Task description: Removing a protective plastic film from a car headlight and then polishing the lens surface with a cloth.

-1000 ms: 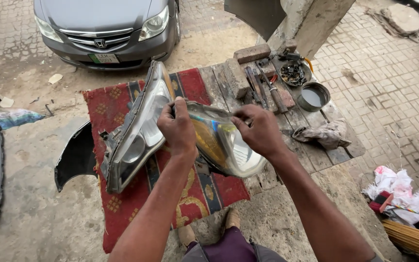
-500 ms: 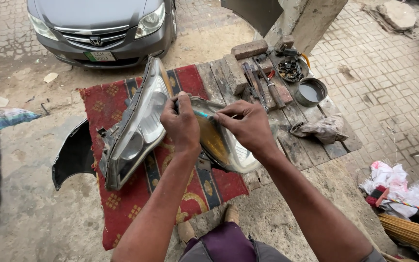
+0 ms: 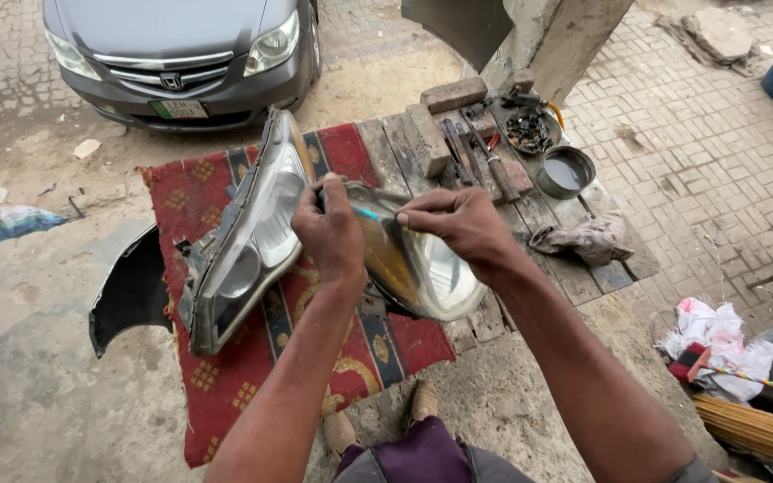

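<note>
Working along the top edge of the loose headlight lens

I read my left hand [image 3: 331,231] as clamped on the clear lens cover [image 3: 418,268], held above the red rug [image 3: 225,376], while my right hand [image 3: 458,224] pinches a thin tool [image 3: 376,215] at its rim; next I would need a steady, shallow push along that seam. The headlight housing [image 3: 243,241] stands tilted just beside. I cannot make out the tool's tip or the lens's lower edge behind my wrist.
</note>
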